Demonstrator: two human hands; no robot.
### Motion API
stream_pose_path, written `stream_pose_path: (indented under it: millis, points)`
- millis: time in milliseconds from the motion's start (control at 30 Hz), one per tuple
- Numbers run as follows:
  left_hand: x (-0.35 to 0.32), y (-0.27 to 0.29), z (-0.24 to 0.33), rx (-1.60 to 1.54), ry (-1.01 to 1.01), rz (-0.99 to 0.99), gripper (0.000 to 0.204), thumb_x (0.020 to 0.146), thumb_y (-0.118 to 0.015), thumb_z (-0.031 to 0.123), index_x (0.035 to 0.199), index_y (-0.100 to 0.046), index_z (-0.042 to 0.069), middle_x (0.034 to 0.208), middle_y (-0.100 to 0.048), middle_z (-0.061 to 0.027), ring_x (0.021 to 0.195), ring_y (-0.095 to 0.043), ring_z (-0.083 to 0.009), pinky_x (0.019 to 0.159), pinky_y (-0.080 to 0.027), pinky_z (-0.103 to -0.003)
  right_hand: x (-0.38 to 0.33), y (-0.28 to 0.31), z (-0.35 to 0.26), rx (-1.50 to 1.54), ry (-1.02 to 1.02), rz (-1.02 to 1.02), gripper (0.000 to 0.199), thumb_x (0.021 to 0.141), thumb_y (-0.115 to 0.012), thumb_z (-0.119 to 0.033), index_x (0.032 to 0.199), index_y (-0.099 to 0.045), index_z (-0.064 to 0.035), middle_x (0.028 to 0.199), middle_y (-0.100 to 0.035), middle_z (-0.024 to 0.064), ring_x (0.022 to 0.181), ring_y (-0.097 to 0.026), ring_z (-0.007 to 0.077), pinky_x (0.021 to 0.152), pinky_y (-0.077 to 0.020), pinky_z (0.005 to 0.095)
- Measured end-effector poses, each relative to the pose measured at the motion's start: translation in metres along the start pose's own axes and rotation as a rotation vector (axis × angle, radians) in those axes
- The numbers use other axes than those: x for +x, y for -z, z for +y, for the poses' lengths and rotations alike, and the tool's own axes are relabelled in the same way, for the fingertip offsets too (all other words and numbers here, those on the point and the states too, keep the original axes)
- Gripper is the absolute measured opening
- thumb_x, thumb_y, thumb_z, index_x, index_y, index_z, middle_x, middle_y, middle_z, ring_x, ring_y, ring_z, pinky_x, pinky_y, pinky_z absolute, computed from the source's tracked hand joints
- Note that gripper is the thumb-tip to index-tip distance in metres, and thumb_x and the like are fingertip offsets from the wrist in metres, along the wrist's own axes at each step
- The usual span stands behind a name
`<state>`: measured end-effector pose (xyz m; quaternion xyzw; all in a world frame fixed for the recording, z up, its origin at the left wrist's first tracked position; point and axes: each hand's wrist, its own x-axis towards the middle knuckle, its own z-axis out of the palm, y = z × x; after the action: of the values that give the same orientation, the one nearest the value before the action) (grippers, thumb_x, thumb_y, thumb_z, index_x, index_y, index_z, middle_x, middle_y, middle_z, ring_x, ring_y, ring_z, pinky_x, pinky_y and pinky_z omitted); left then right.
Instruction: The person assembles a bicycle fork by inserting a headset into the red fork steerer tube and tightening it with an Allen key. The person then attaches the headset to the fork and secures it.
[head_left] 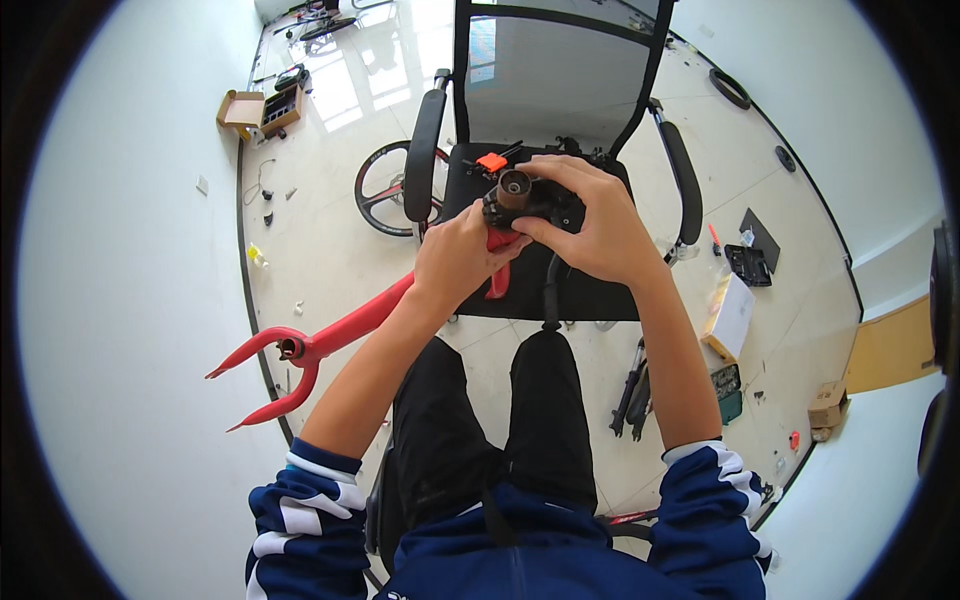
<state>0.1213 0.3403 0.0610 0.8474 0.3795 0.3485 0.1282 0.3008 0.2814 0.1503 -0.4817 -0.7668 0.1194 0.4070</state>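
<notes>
My left hand (460,252) is wrapped around the end of a red bicycle frame (362,315), just above the seat of a black office chair. From there the frame slants down to the lower left and splits into a forked end. At the held end, a brownish hollow cylinder (513,190) points up, its round opening towards me. My right hand (592,222) curls around a dark bicycle part (550,203) right beside that cylinder; its exact kind is partly hidden by the fingers. Below the hands a black bar with a grip-like end (551,300) hangs over the seat edge.
On the chair seat (590,295) lie an orange piece (491,161) and small black parts. A spoked wheel (385,190) stands left of the armrest (426,150). Around the floor are an open cardboard box (242,110), a white box (729,318), a black fork (628,390) and a tyre (730,88).
</notes>
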Motion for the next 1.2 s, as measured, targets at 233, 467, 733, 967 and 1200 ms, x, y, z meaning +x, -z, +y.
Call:
stream_pose_path:
  millis: [233,467,733,967,1200]
  points:
    - [-0.003,0.002,-0.002,-0.024,-0.068,-0.027,0.052,0.076,-0.079,0.044,0.109,-0.06,0.008,0.088,-0.069,-0.0121,0.074,-0.068,-0.0351,0.063,-0.055,-0.042,-0.013,-0.006,0.011,-0.011,0.084,0.07,0.039,0.071,-0.076,-0.001,0.109,-0.066,-0.0014,0.109,-0.066,0.0165,0.109,-0.061,0.034,0.095,-0.0485,0.0396]
    - [0.035,-0.002,-0.013,-0.307,-0.183,0.187,0.07,0.081,-0.077,0.045,0.129,-0.041,0.007,0.093,-0.07,-0.0143,0.078,-0.07,-0.0318,0.067,-0.055,-0.037,0.006,-0.003,0.04,-0.051,0.072,0.055,0.036,0.081,-0.073,-0.008,0.115,-0.065,-0.0023,0.111,-0.066,0.0125,0.102,-0.064,0.0276,0.094,-0.048,0.0328]
    - [0.045,-0.004,-0.011,-0.38,-0.073,0.09,0.047,0.084,-0.078,0.036,0.102,-0.049,0.004,0.075,-0.068,-0.0077,0.062,-0.063,-0.0149,0.061,-0.049,-0.026,-0.02,0.013,0.103,0.378,-0.186,0.367,0.024,0.091,-0.06,-0.008,0.114,-0.068,-0.0044,0.107,-0.07,0.0098,0.1,-0.066,0.0165,0.09,-0.051,0.0313]
    - [0.047,-0.013,0.003,-0.438,-0.101,0.048,0.043,0.085,-0.077,0.032,0.101,-0.049,0.004,0.074,-0.064,-0.0054,0.062,-0.056,-0.0123,0.061,-0.046,-0.024,-0.175,-0.11,0.216,0.08,-0.783,0.12,0.024,0.081,-0.07,-0.02,0.097,-0.071,-0.0016,0.091,-0.073,0.0131,0.088,-0.071,0.0239,0.081,-0.0543,0.0339]
    - [0.053,-0.02,0.012,-0.421,-0.103,-0.031,0.041,0.087,-0.076,0.031,0.103,-0.049,0.004,0.077,-0.063,-0.0057,0.065,-0.055,-0.0135,0.063,-0.045,-0.027,-0.158,-0.105,0.219,0.274,-1.098,0.13,0.032,0.082,-0.072,-0.029,0.097,-0.07,-0.0013,0.088,-0.071,0.0177,0.088,-0.07,0.0303,0.08,-0.0543,0.038]
